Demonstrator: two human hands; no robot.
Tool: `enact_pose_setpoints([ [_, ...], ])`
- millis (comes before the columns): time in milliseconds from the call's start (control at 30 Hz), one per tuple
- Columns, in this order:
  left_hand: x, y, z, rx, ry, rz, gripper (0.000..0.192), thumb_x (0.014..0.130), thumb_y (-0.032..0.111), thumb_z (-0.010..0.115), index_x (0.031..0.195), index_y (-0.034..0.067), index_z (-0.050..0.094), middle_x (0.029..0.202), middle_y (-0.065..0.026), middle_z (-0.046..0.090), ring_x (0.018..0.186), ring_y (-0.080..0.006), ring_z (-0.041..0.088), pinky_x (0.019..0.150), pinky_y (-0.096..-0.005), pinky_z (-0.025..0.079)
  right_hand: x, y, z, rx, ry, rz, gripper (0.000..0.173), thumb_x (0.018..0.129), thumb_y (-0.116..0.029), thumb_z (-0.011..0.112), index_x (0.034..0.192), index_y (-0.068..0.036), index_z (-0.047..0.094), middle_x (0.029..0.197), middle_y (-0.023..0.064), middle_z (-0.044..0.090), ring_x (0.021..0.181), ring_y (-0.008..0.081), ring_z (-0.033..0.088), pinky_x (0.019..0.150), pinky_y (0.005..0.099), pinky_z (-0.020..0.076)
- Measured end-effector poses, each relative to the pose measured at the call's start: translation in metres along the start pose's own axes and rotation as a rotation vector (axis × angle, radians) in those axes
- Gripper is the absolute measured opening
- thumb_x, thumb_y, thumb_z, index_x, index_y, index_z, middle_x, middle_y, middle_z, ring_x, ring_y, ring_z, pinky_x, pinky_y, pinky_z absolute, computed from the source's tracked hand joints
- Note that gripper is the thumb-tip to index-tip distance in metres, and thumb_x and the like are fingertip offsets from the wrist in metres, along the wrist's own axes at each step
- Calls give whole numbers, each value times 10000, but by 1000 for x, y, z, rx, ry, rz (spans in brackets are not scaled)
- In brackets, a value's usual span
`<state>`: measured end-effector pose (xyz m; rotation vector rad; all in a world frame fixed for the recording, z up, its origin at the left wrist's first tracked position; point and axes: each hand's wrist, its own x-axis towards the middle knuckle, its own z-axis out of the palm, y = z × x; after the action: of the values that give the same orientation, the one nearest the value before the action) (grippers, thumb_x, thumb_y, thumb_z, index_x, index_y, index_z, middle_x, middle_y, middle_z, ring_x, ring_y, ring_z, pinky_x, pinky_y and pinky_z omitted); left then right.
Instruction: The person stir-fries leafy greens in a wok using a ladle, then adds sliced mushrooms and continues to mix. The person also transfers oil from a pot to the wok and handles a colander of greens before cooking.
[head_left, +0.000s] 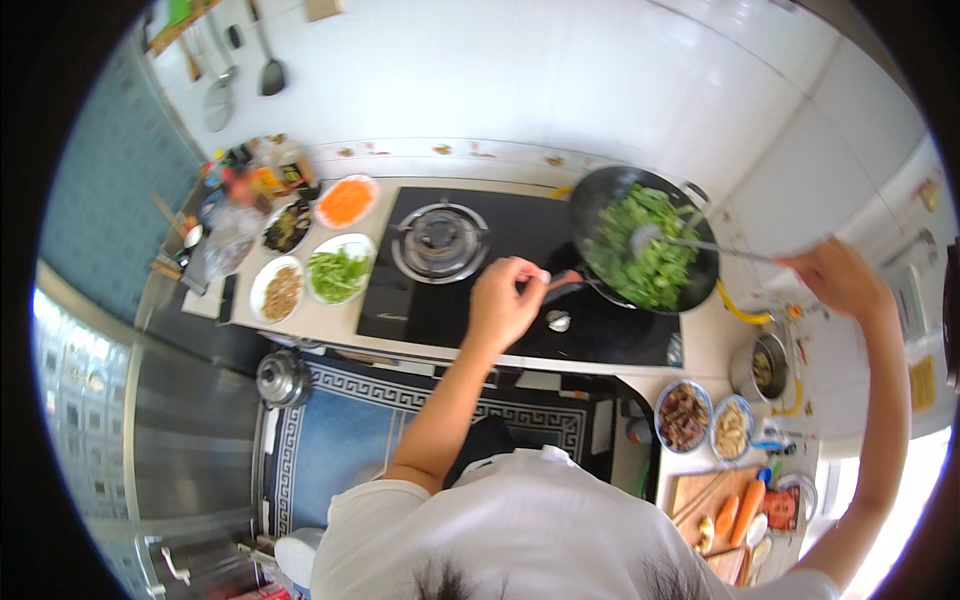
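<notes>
At the left end of the wok's reddish handle (565, 280), my left hand (507, 301) is curled round it. The black wok (596, 196) sits on the right side of the stove and holds a heap of leafy greens (649, 259). My right hand (844, 281), raised on the right, grips the handle of a metal cooking spatula (720, 246). Its head rests among the greens, partly covered by leaves.
A bare left burner (440, 241) lies beside plates of shredded carrot (346, 202), chopped green vegetable (339, 274) and dark fungus (288, 226). At right stand a steel pot (759, 366), a bowl of meat (683, 415) and a cutting board (694, 489) with carrots.
</notes>
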<state>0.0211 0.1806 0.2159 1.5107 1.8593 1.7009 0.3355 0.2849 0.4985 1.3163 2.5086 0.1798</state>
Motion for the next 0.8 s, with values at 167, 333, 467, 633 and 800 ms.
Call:
enact_pose_setpoints([
  [167, 1, 9, -5, 75, 8, 37, 165, 785, 172, 676, 809, 19, 619, 746, -102, 633, 700, -218, 637, 635, -299, 481, -41, -19, 4, 186, -121, 94, 310, 789, -28, 541, 1058, -113, 667, 857, 161, 633, 826, 328, 579, 763, 389, 450],
  [333, -1, 4, -2, 47, 4, 7, 167, 800, 188, 665, 823, 27, 626, 753, -93, 642, 684, -192, 630, 608, -292, 471, -44, -22, 70, 341, 37, -61, 308, 797, -17, 547, 1084, -76, 643, 809, 201, 613, 726, 346, 586, 689, 388, 462],
  [467, 1, 0, 3, 7, -43, -12, 119, 826, 144, 648, 839, 27, 635, 747, -57, 650, 673, -124, 611, 612, -249, 460, -39, -6, 67, 546, -56, 176, 332, 817, 0, 519, 1125, -67, 622, 712, 153, 599, 600, 192, 520, 618, 330, 450],
  [633, 2, -8, -1, 23, -37, -50, 142, 834, 114, 642, 851, -25, 619, 763, -79, 650, 720, -132, 618, 679, -260, 473, -16, 31, 49, 505, 62, 189, 330, 837, -26, 541, 1153, -88, 610, 756, 152, 631, 616, 147, 525, 629, 321, 461],
  [800, 6, 5, 5, -23, -80, -68, 165, 838, 136, 643, 864, -26, 623, 782, -82, 651, 729, -138, 622, 687, -259, 475, 46, 41, 144, 498, 371, 75, 304, 868, -74, 522, 1163, -98, 593, 989, 243, 601, 866, 419, 579, 782, 394, 473],
])
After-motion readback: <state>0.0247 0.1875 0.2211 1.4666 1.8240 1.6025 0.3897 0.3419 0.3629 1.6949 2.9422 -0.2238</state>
